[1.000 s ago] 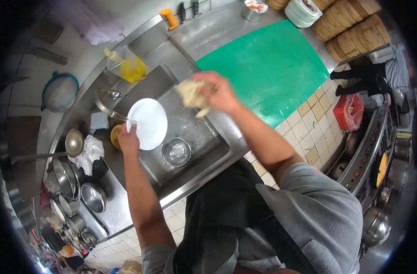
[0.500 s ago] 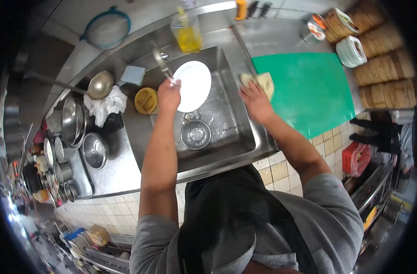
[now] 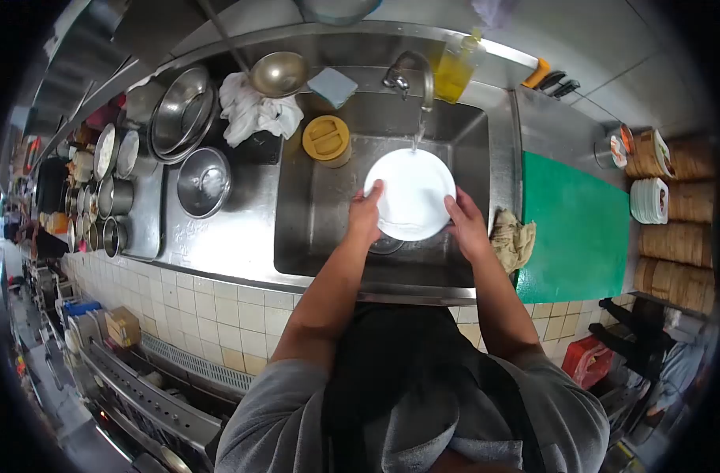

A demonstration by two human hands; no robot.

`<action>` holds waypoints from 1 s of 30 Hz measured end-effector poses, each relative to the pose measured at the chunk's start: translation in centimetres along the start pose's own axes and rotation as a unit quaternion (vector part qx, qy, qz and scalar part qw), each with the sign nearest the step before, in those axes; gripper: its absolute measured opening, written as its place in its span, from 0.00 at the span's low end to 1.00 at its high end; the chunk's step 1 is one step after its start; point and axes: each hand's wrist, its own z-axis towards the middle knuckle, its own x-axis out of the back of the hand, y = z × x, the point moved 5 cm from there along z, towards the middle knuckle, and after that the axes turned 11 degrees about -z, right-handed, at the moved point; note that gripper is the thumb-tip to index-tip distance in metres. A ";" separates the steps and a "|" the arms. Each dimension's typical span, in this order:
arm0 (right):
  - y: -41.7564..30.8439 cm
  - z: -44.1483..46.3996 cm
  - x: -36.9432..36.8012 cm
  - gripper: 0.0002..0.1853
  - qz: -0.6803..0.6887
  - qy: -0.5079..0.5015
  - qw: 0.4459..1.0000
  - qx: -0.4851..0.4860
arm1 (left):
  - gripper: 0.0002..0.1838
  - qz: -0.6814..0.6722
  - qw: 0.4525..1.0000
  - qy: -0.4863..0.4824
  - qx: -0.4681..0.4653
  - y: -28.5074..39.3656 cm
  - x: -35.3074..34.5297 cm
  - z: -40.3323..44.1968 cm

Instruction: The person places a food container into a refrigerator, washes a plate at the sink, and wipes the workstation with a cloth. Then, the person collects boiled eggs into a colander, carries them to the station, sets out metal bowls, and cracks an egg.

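Observation:
A white plate (image 3: pixel 413 193) is held over the sink (image 3: pixel 320 251) between both my hands. My left hand (image 3: pixel 365 211) grips its left rim, thumb on top. On the right rim, my right hand (image 3: pixel 466 218) holds on with the thumb over the edge. Water runs from the faucet (image 3: pixel 411 79) onto the plate's far edge. A beige cloth (image 3: pixel 513 240) lies crumpled at the sink's right edge, beside my right hand and apart from it. Beneath the plate, a metal drain basket (image 3: pixel 387 246) is mostly hidden.
A yellow-lidded container (image 3: pixel 327 139) stands in the sink's far left corner. Left of the sink are a metal bowl (image 3: pixel 204 182) and a white cloth (image 3: pixel 253 110). A green cutting board (image 3: pixel 573 232) lies to the right. Behind stands a bottle of yellow liquid (image 3: pixel 457 69).
My right hand has left the beige cloth and taken the plate's right rim. The plate has moved under the running faucet. The view has turned.

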 end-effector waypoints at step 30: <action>7.0 -4.9 30.9 0.22 0.232 0.434 0.869 -0.050 | 0.43 0.098 0.985 -0.135 0.035 4.0 -14.1 14.7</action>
